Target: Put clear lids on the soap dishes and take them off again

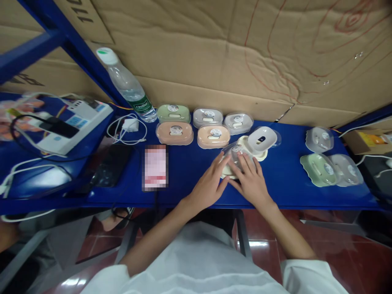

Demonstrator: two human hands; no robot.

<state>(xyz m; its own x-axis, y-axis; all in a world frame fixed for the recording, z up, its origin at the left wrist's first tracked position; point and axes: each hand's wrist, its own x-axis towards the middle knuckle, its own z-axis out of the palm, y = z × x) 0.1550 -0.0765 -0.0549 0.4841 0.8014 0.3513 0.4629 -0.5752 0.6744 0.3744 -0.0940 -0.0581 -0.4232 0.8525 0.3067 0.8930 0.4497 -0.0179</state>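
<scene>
Both my hands rest on a cream soap box with a clear lid at the middle of the blue shelf. My left hand presses its left side with fingers laid along it. My right hand lies flat over the lid, fingers spread. Just behind it stands another cream base with a white tray on top.
Closed soap boxes stand in rows behind: green, peach, peach, clear. More boxes lie at the right. A water bottle, a phone, a charger cable and a power strip are at the left.
</scene>
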